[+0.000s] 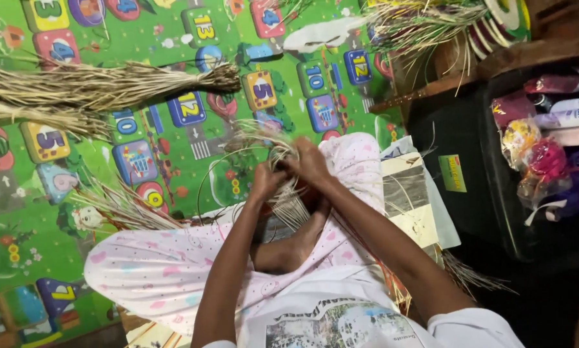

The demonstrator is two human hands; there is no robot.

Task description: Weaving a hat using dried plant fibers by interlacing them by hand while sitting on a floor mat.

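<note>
I sit cross-legged on a green play mat (173, 71). Both hands meet above my lap on a partly woven piece of thin pale straw strands (289, 200). My left hand (265, 182) grips the strands from the left. Close against it, my right hand (310, 162) pinches strands at the top, where loose ends (260, 136) fan out. A thin strand loops out to the left of the piece. My bare foot (296, 245) lies under the work.
Two tied bundles of dry straw (102, 87) lie on the mat at upper left, and loose straw (125, 206) lies by my left knee. More straw and round woven pieces (496, 22) sit at upper right. A dark box holding coloured bags (547, 154) stands at right.
</note>
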